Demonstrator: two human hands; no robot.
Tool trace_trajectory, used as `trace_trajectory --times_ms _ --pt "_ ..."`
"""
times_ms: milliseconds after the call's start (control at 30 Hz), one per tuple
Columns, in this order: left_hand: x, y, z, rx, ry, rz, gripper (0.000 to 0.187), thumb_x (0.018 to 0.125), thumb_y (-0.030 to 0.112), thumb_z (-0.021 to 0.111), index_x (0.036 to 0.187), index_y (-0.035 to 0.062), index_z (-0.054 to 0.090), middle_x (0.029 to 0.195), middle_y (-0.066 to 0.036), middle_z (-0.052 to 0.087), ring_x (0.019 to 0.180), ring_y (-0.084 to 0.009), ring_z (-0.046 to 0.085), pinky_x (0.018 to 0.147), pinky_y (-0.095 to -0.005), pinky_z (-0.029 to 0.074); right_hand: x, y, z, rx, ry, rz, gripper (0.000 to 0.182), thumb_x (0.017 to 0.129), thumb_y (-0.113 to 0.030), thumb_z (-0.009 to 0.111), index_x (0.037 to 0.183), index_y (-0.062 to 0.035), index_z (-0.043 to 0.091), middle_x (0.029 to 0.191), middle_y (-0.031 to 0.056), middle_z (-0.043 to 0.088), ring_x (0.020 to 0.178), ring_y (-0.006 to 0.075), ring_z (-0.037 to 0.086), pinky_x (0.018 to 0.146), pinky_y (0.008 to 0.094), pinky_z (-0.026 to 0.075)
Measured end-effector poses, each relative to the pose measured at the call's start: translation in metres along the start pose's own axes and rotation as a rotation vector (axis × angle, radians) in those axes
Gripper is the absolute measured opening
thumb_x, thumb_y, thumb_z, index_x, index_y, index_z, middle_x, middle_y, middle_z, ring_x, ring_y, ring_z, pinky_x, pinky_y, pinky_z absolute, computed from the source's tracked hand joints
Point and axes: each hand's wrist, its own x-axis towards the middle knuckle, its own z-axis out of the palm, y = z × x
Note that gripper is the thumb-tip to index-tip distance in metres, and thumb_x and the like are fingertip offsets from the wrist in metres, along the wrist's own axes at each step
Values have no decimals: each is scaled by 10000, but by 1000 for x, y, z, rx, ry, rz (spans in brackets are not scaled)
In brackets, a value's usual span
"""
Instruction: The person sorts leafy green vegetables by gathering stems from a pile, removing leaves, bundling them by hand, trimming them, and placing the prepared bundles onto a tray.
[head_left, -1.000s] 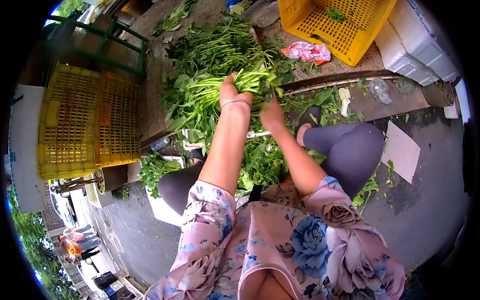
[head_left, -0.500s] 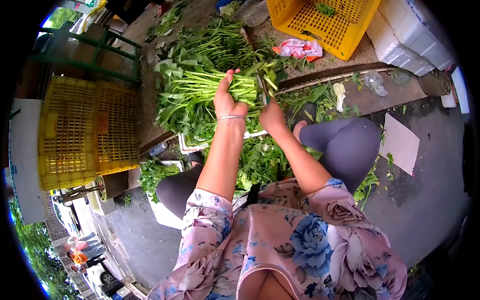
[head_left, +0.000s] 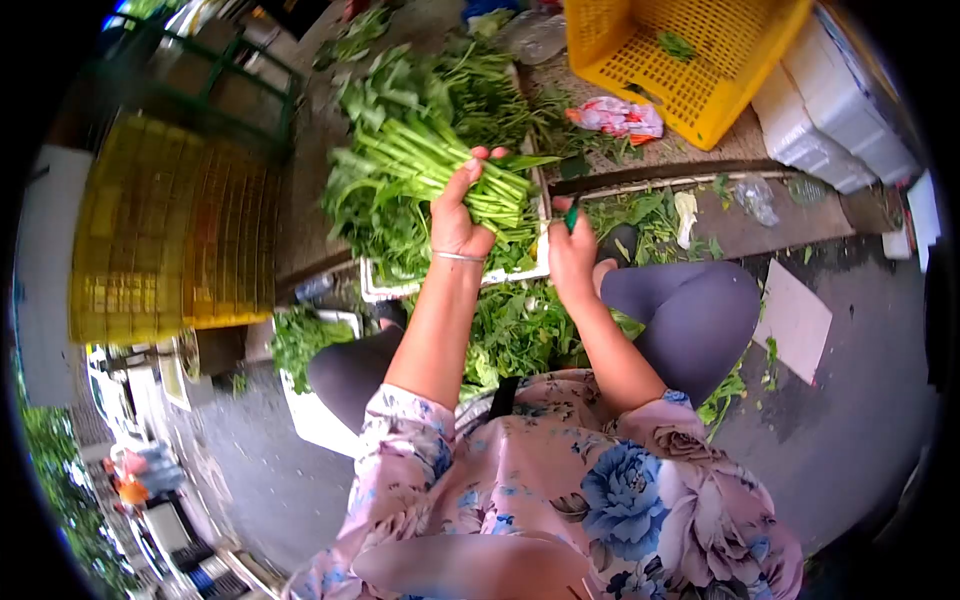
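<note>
My left hand [head_left: 462,222] is closed around a bunch of leafy greens [head_left: 425,155], thumb on top. The leaves fan out to the upper left and the pale green stem ends point right. Just right of these ends, my right hand [head_left: 572,258] grips a small green-handled knife [head_left: 572,214]; its blade is hard to make out now. Beneath the bunch stands a white foam box [head_left: 543,235] with more greens in it. Loose leaves [head_left: 520,325] lie between my legs, below the box.
A yellow crate [head_left: 700,75] stands tilted at upper right beside white foam boxes [head_left: 815,125]. Stacked yellow crates [head_left: 130,230] are on the left. A crumpled red-and-white bag [head_left: 615,118] and leaf scraps [head_left: 650,215] lie to the right, near a flat board [head_left: 793,320].
The knife hand has moved away from the stem ends, slightly right and down. Cut stem pieces beside the blade are gone from there. The bunch now tilts more, stems toward lower right.
</note>
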Motion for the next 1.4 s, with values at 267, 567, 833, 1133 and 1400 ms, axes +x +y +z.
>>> trace_trajectory --times_ms 267,567,833,1133,1400 --pt "-22 8 2 61 103 84 253 689 17 626 934 -15 570 868 -92 616 723 -181 591 664 -336 522 18 -72 20 584 -306 469 267 777 -279 635 927 -68 572 822 40 594 657 119 573 538 230 458" --pt "-58 48 -19 92 -24 287 322 658 20 654 961 -10 552 861 -108 621 779 -156 597 699 -269 486 15 -58 50 335 -685 670 161 862 -300 450 879 -150 508 708 -36 519 457 72 440 351 192 310" --pt "-120 131 -79 48 152 579 348 644 19 665 970 0 546 828 -96 623 758 -155 601 699 -269 487 -18 -50 123 157 -901 605 154 867 -221 498 773 -100 481 566 -33 410 408 78 363 347 202 248" --pt "-292 234 -300 -32 890 844 270 658 51 669 901 -37 589 884 -107 616 780 -190 605 676 -345 528 -101 -11 176 -335 -929 751 190 857 -242 524 769 -88 455 516 -20 386 392 66 330 342 194 217" --pt "-374 170 -505 -112 1533 780 206 706 50 657 887 -31 601 833 -104 622 688 -183 597 608 -314 501 -136 55 163 -726 -842 877 179 851 -184 525 711 -96 456 494 -6 405 347 86 321 323 221 226"
